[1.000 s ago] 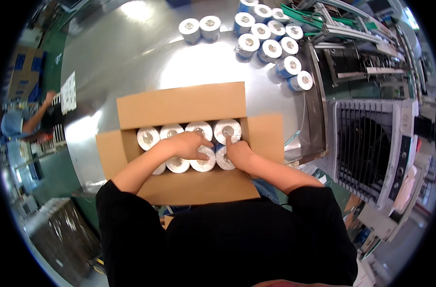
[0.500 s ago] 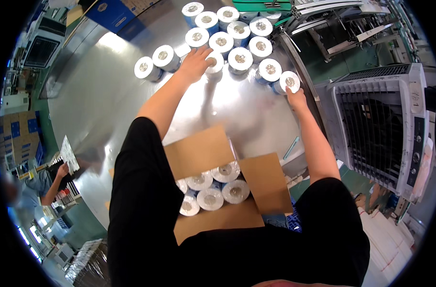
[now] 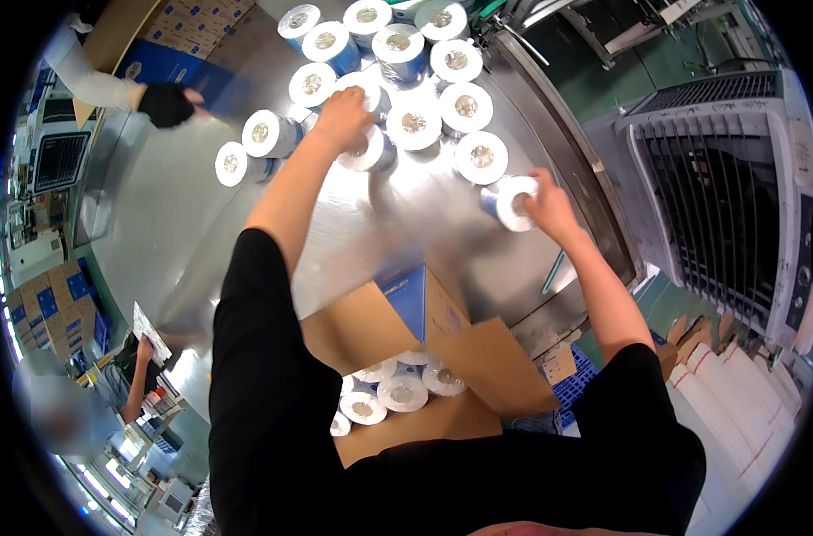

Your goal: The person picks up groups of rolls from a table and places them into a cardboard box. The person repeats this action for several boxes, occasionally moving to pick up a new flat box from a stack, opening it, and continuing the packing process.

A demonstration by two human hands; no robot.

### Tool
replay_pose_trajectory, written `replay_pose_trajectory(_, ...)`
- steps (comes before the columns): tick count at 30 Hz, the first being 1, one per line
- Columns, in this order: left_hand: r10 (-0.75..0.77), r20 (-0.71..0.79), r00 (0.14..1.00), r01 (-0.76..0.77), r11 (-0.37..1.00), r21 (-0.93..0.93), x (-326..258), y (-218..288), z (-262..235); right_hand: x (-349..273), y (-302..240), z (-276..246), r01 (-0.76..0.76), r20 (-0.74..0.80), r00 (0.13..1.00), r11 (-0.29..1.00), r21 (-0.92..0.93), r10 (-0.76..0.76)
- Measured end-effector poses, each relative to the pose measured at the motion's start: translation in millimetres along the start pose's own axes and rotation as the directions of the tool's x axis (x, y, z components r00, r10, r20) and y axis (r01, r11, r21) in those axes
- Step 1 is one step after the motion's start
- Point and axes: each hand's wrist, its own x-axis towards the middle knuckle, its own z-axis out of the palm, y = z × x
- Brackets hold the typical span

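Note:
Several white paper rolls in clear and blue wrapping stand on a shiny metal table (image 3: pixel 362 210). My left hand (image 3: pixel 344 121) is closed over the upper edge of a near paper roll (image 3: pixel 367 157), which tips toward me. At the right of the group, my right hand (image 3: pixel 552 210) grips another paper roll (image 3: pixel 511 201) by its end, thumb near the core; this roll is tilted too. Below my hands, an open cardboard box (image 3: pixel 424 427) contains several wrapped rolls (image 3: pixel 403 391), partly covered by its flaps and my left arm.
A teal cutter-like tool (image 3: pixel 554 272) lies near the table's right edge. Beyond stands a large grey air cooler (image 3: pixel 719 196). At the far left, another person's dark-gloved hand (image 3: pixel 167 104) reaches over the table beside a blue box (image 3: pixel 161 64). Another person's hand (image 3: pixel 144 348) holds a white sheet.
Both held rolls have come nearer to me, the right one clear of its neighbour. The view has shifted, and a gloved hand has appeared at the far left.

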Motion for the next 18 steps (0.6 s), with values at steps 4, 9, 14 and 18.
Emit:
replay_pose_trajectory(4, -0.156, -0.138, 0.978, 0.127, 0.971, -0.202, -65.4, 11.7, -39.5, 4.8, -54.2, 12.6, 0.133, 0.237, 0.966, 0.985, -0.110, -0.104)
replay_pose_trajectory(9, -0.439, -0.281, 0.853, 0.262, 0.827, -0.497, -197.8, 54.8, -142.0, 35.0, -59.0, 32.4, 0.098, 0.276, 0.960, 0.974, -0.204, -0.038)
replay_pose_trajectory(14, -0.663, 0.335, 0.670, 0.012, -0.441, -0.897, -403.5, 106.6, -174.1, 3.3, -80.3, -21.3, 0.292, 0.053, 0.955, 0.956, -0.024, -0.290)
replay_pose_trajectory(18, -0.559, 0.616, 0.555, 0.192, -0.634, -0.749, -479.0, 192.0, -140.5, -57.2, -175.9, -114.8, 0.268, -0.181, 0.949, 0.963, 0.035, -0.257)
